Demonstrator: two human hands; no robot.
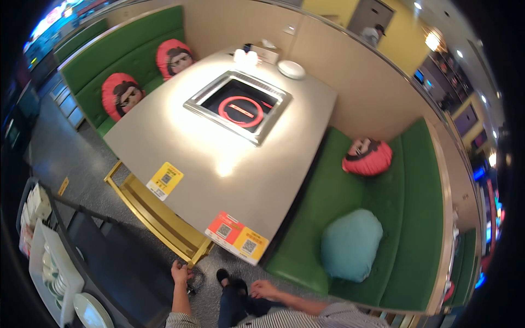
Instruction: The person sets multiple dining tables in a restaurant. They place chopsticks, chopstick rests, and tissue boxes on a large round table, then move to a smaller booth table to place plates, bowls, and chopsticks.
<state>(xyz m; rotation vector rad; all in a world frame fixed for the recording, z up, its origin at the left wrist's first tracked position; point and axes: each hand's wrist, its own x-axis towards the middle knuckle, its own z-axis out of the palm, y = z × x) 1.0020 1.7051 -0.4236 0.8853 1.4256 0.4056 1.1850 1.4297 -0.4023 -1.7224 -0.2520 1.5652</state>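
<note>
My left hand (181, 273) is beside the front corner of a gold chair (143, 213). Its fingers are loosely bent and apart, with nothing seen in them; whether they touch the chair is hard to tell. My right hand (264, 289) hangs before my body, loosely curled, and nothing shows in it. Ahead lies a grey dining table (192, 164) with a metal-framed black cooktop (240, 104) set into it. A yellow card (165, 180) and a red-and-yellow card (237, 237), both with printed codes, lie along its near edge.
Green booth benches (320, 213) flank the table, with red cushions (368, 156) and a light-blue cushion (352, 245). White plates (291, 69) and a tissue box (265, 52) stand at the far end. A dark cart (123, 262) at lower left carries a white bin (53, 283) of dishes.
</note>
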